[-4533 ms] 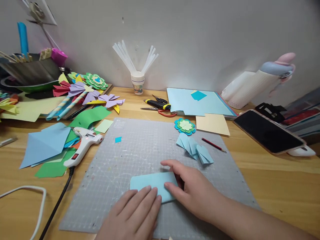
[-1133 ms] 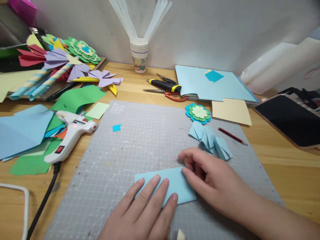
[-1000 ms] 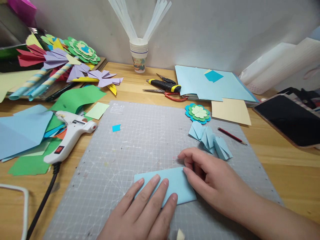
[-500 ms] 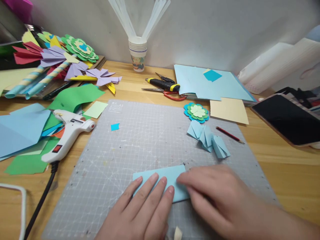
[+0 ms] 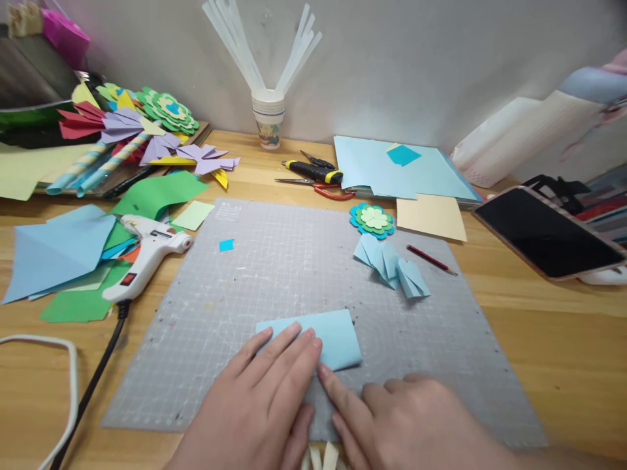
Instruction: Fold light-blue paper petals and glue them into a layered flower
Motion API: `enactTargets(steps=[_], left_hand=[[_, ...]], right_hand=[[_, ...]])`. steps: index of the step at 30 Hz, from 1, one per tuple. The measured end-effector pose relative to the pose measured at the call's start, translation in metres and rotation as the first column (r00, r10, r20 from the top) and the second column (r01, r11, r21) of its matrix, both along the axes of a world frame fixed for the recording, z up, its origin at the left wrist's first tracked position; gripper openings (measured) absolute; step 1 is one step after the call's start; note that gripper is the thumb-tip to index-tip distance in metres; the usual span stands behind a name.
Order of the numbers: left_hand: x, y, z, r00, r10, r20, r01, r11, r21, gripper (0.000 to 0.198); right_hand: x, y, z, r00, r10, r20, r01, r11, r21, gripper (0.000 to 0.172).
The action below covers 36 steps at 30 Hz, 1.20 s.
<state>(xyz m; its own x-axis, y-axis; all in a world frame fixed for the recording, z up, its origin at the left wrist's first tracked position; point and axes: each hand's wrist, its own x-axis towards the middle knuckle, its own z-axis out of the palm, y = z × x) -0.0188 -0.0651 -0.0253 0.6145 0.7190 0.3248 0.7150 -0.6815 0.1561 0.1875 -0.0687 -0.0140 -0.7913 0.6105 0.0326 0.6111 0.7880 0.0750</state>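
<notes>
A folded sheet of light blue paper [image 5: 337, 339] lies on the grey cutting mat [image 5: 274, 267] near its front edge. My left hand [image 5: 264, 385] rests flat over the paper's left half, fingers stretched out and pressing it down. Its thumb is tucked below, off the paper. My right hand [image 5: 392, 411] has its index fingertip at the lower edge of the paper, beside the left fingers. Its thumb is apart from the index finger and the other fingers are curled. Pleated light blue paper pieces [image 5: 389, 264] lie farther up the mat, near a layered paper flower [image 5: 372, 220].
A white glue gun [image 5: 147, 254] lies on paper scraps at the left. Paper flowers [image 5: 166, 109] are piled behind it. Scissors [image 5: 333, 191], a black-and-yellow tool [image 5: 313, 172], a cup of glue sticks [image 5: 268, 124] and a paper stack [image 5: 416, 170] stand at the back. A pencil [image 5: 431, 260] and phone [image 5: 548, 232] are right.
My right hand has moved from the paper's right end left and down to its lower edge, index finger now extended. My left hand stays on the paper. The camera view has shifted slightly.
</notes>
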Motion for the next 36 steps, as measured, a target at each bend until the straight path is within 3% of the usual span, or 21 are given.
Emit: enactTargets(steps=[4, 9, 15, 19, 24, 28, 32, 36], left_hand=[[0.001, -0.003, 0.003, 0.998, -0.037, -0.05, 0.036, 0.999, -0.019, 0.036], [0.003, -0.008, 0.005, 0.994, -0.047, -0.102, 0.043, 0.998, -0.037, 0.033], [0.002, -0.021, 0.0, 0.994, 0.107, 0.005, -0.107, 0.994, 0.036, 0.023], [-0.016, -0.032, 0.002, 0.98, 0.197, -0.039, -0.193, 0.978, 0.084, 0.022], [-0.044, -0.035, 0.012, 0.973, 0.168, -0.161, -0.152, 0.983, 0.106, 0.024], [-0.045, -0.029, 0.013, 0.953, 0.302, -0.007, -0.302, 0.953, -0.031, 0.014], [-0.032, -0.021, 0.004, 0.853, 0.515, 0.081, -0.493, 0.847, -0.199, 0.028], [-0.022, -0.021, -0.002, 0.845, 0.523, 0.111, -0.465, 0.822, -0.329, 0.029]], right_hand=[[0.009, -0.004, 0.013, 0.989, -0.125, 0.081, 0.127, 0.991, -0.03, 0.04], [0.008, 0.0, 0.022, 0.982, -0.162, 0.099, 0.169, 0.983, -0.067, 0.029], [0.006, -0.001, 0.023, 0.966, -0.21, 0.151, 0.227, 0.968, -0.108, 0.025], [0.007, -0.001, 0.023, 0.964, -0.21, 0.162, 0.234, 0.961, -0.146, 0.028], [0.005, 0.002, 0.025, 0.956, -0.239, 0.167, 0.268, 0.946, -0.18, 0.019], [0.002, 0.01, 0.026, 0.955, -0.272, 0.115, 0.292, 0.93, -0.224, 0.019], [0.0, 0.026, 0.019, 0.929, -0.371, 0.007, 0.355, 0.882, -0.311, 0.024], [0.0, 0.037, 0.01, 0.883, -0.466, -0.054, 0.403, 0.813, -0.42, 0.017]])
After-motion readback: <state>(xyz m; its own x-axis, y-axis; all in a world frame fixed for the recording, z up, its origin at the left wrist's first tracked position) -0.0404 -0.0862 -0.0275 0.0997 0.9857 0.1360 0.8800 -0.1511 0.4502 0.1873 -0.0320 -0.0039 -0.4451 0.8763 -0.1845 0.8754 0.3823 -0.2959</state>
